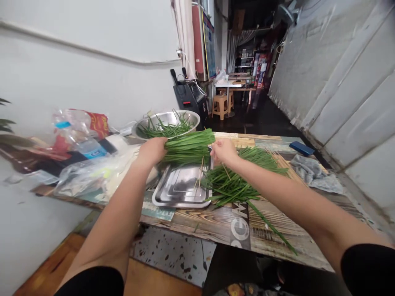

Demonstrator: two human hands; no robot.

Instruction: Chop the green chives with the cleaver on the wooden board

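My left hand (153, 151) is closed around the left end of a thick bunch of green chives (189, 146). The bunch lies across the far part of a shallow metal tray (182, 201). At the right end of the bunch, my right hand (224, 152) has its fingers pinched together; whatever is between them is too small to make out. Thin wooden skewers (200, 176) slant over the tray just below the bunch. Beneath my right forearm spreads a loose pile of chives (233, 185), with a few long stalks trailing toward the table's near edge.
A metal bowl (197, 119) holding more chives stands behind the bunch. Plastic bags (80, 176) and a water bottle (88, 144) crowd the left. On the right lie more skewers (285, 162), a grey cloth (314, 174) and a blue box (301, 148). A black speaker (188, 96) stands beyond.
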